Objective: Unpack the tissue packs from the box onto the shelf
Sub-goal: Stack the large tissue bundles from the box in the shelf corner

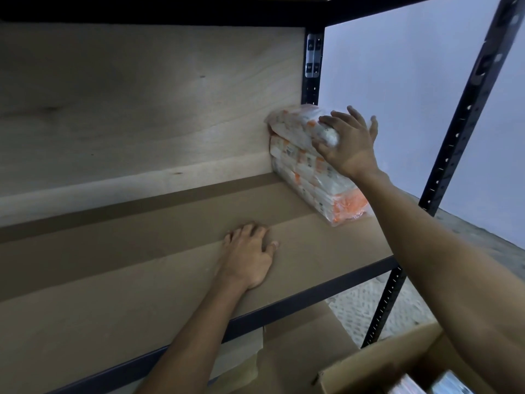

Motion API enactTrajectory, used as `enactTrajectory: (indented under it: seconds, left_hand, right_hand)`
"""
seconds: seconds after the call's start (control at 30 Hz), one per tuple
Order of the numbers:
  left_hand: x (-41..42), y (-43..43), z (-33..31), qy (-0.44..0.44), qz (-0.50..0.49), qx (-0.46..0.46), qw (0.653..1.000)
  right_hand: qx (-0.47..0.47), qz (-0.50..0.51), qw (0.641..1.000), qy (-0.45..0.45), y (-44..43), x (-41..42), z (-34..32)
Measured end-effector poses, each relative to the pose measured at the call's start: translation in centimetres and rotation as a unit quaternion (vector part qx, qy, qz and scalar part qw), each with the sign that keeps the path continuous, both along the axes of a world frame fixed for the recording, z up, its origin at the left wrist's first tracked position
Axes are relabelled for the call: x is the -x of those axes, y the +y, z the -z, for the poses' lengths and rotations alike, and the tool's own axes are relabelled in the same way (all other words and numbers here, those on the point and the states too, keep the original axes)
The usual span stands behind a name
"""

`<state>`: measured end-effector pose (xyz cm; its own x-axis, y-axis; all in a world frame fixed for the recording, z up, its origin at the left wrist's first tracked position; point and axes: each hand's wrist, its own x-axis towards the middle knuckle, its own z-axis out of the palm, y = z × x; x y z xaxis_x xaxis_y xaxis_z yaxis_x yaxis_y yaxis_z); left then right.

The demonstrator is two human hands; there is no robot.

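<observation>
A stack of white-and-orange tissue packs [318, 180] in clear wrap stands at the right end of the brown shelf board [159, 268], against the wooden back panel. My right hand [348, 143] grips the front end of the top tissue pack [295, 125], which lies tilted on the stack. My left hand [250, 254] rests flat on the shelf board, fingers spread, holding nothing. The open cardboard box [397, 362] sits at the lower right, with a few packs just visible inside at the frame's bottom edge.
Black metal uprights [460, 129] frame the shelf's right side, and a black rail [284, 311] runs along its front edge. A lower shelf board [298, 345] shows beneath. A pale wall lies to the right. Another shelf is overhead.
</observation>
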<state>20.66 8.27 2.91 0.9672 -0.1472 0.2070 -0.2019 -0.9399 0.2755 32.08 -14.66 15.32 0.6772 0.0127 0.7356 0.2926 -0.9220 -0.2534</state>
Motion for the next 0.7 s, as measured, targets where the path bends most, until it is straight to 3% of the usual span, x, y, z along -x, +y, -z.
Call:
enactTrajectory:
  seconds: [0.43,0.7]
  left_hand:
    - [0.07,-0.02,-0.08,-0.001,-0.005,-0.001,1.000]
    - [-0.23,0.03,0.13,0.002,-0.002,0.001,1.000]
  right_hand:
    - [0.066,0.037,0.997,0.001,-0.41,-0.24,-0.02]
    - [0.064,0.006,0.998,-0.021,-0.85,-0.51,-0.26]
